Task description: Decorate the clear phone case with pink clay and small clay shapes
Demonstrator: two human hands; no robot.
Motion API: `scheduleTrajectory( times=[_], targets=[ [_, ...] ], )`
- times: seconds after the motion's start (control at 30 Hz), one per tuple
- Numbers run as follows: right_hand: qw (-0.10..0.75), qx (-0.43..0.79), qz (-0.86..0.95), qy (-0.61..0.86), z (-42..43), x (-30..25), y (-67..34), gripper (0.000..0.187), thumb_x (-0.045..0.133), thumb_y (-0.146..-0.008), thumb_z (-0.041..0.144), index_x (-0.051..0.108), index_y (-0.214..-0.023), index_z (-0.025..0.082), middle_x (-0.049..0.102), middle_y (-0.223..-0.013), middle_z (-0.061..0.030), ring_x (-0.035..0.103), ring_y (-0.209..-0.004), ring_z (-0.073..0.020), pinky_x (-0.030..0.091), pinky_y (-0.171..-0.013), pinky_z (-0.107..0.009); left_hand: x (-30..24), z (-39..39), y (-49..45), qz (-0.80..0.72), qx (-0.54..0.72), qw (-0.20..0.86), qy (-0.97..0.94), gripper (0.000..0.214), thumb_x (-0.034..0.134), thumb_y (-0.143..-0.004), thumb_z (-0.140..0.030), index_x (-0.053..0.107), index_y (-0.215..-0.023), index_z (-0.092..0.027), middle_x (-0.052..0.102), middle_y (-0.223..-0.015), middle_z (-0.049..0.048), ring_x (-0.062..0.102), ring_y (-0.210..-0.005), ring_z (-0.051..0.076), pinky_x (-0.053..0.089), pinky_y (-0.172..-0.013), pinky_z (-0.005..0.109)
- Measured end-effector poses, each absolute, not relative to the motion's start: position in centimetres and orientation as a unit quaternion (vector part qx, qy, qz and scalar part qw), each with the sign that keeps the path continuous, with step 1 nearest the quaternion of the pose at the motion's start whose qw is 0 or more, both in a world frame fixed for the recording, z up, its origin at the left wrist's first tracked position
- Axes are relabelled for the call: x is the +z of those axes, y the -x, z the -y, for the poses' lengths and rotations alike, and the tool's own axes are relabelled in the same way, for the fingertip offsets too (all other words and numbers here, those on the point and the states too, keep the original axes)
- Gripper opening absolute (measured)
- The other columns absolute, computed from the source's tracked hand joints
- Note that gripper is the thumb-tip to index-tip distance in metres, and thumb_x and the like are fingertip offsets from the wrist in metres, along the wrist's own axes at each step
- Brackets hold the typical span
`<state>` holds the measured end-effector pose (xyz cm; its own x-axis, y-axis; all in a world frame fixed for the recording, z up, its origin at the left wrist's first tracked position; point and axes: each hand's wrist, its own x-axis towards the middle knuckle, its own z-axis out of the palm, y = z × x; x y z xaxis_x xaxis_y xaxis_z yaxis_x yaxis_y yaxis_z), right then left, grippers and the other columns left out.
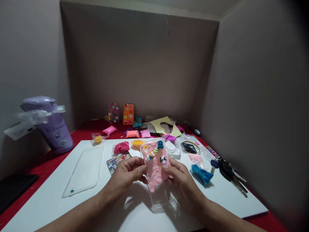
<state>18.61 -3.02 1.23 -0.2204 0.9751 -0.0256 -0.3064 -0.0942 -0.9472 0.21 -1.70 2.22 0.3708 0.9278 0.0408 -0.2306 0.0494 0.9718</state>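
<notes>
Both hands hold up a clear phone case (156, 174) above a white board (48, 199). Pink clay covers the case's upper half, with small blue, yellow and black-and-white decorations on it. My left hand (125, 177) pinches the case's left edge between thumb and fingers. My right hand (182, 180) grips its right edge, thumb on the pink clay. The lower part of the case is bare and see-through.
A second clear case (84, 170) lies flat at left. Bags of coloured clay (121, 147) lie behind, a blue one (202, 174) at right, keys (229, 174) further right. A lilac tub (51, 124) stands at left, decorated cases (128, 113) against the back wall.
</notes>
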Motion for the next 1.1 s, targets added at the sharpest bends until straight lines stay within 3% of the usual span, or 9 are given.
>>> scheduleTrajectory(
  times=[0.53, 0.8, 1.1],
  targets=[
    [0.494, 0.601, 0.493, 0.39, 2.69, 1.04, -18.81, 0.029, 0.067, -0.074, 0.045, 0.058, -0.077, 0.017, 0.052, -0.064, 0.0006, 0.05, -0.06, -0.0137, 0.041, -0.056, -0.025, 2.84, 1.98, -0.3, -0.34, 0.45, 0.661, -0.495, 0.025, 0.072, -0.075, -0.036, 0.068, -0.085, -0.013, 0.068, -0.078, 0.0071, 0.061, -0.07, 0.017, 0.049, -0.064, 0.028],
    [0.507, 0.611, 0.493, 0.357, 2.64, 1.1, -18.6, 0.026, 0.069, -0.074, 0.041, 0.059, -0.082, 0.019, 0.058, -0.079, -0.0027, 0.058, -0.079, -0.0197, 0.046, -0.072, -0.032, 2.41, 1.76, -0.39, -0.328, 0.454, 0.661, -0.5, 0.025, 0.073, -0.073, -0.036, 0.068, -0.08, -0.013, 0.065, -0.073, 0.0056, 0.06, -0.064, 0.015, 0.05, -0.061, 0.027],
    [0.506, 0.629, 0.47, 0.356, 2.96, 1.24, -18.59, 0.023, 0.067, -0.077, 0.04, 0.059, -0.082, 0.019, 0.056, -0.079, -0.0021, 0.054, -0.076, -0.017, 0.045, -0.066, -0.028, 2.13, 1.76, -0.19, -0.335, 0.452, 0.655, -0.504, 0.024, 0.072, -0.075, -0.035, 0.069, -0.083, -0.012, 0.065, -0.077, 0.0065, 0.06, -0.066, 0.015, 0.05, -0.062, 0.027]
  ],
)
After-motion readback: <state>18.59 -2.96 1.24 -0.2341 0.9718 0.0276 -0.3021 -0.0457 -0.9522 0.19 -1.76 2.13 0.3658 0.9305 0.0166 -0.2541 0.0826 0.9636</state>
